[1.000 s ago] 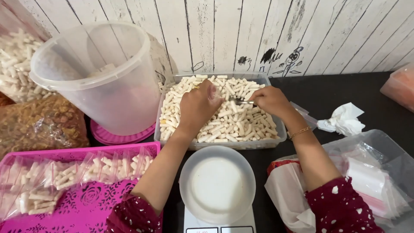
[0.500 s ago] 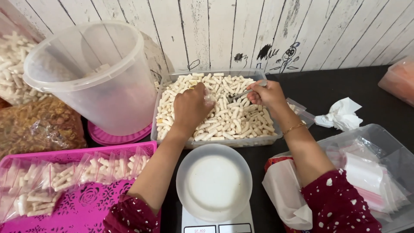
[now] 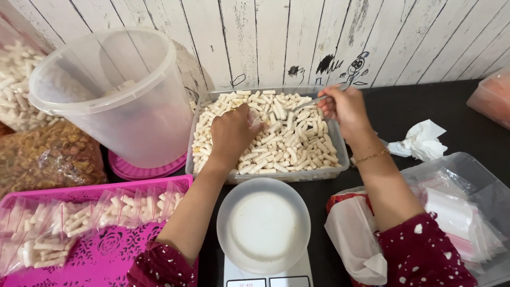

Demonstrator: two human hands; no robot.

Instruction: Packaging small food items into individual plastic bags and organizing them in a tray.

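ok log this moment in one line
left hand: holds small clear bag in clear tray of pale snack sticks | right hand: lifts metal spoon | white scale bowl: empty

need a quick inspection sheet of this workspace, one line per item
surface: black table, mostly covered
job's things: clear tub of pale snack sticks; metal spoon; small clear bag; white bowl on a scale
clutter: crumpled tissue; big clear bucket; pink tray of filled bags; box of empty bags
grips: left hand holds the bag; right hand holds the spoon
cables: nothing seen
surroundings: white plank wall with doodles
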